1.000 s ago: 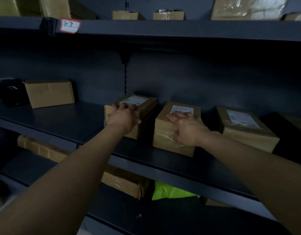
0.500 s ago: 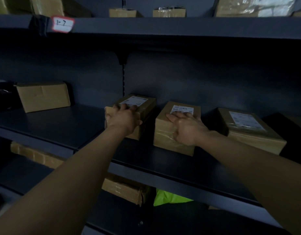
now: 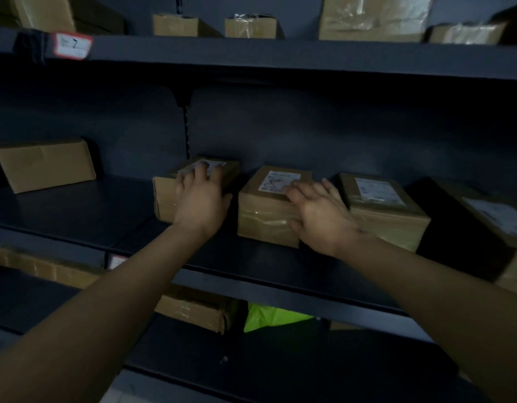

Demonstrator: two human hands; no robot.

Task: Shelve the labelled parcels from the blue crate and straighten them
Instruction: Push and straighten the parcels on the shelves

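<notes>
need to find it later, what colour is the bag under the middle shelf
The bag is bright yellow-green; the head view shows it.

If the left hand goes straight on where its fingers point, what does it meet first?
Probably the back panel behind the left parcel, on which the left hand rests; how far back is unclear.

On the shelf, the left parcel, the middle parcel and the right parcel stand side by side, behind the front edge. A box stands well apart, toward the left end.
</notes>
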